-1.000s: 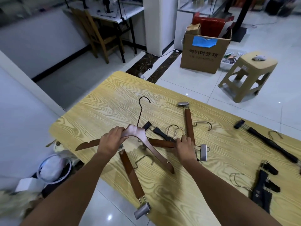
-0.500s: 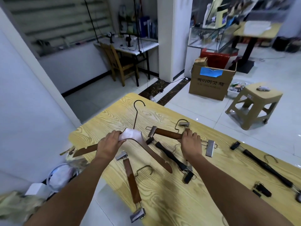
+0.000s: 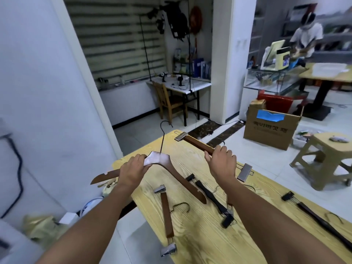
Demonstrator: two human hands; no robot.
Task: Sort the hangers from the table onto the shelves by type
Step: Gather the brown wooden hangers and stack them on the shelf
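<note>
Room: white-walled workroom with a striped blind; brown cardboard box [image 3: 270, 130] and beige plastic stool [image 3: 323, 155] stood on glossy tile.
Surface: yellow wood-grain table [image 3: 200, 235], rounded corner.
Left hand [image 3: 133, 168]: fingers curled round the shoulder of a curved brown wooden coat hanger [image 3: 182, 180], thin dark wire hook pointing up; held over the table's left edge.
Right hand [image 3: 222, 161]: fingers wrapped round a straight brown wooden bar hanger [image 3: 196, 142], flat metal clip at each end; held above the table.
On table: second brown wooden clip hanger [image 3: 166, 214] lay flat; slim black clip hanger [image 3: 211, 197] near it; second black clip hanger [image 3: 314, 212] well apart, at right.
</note>
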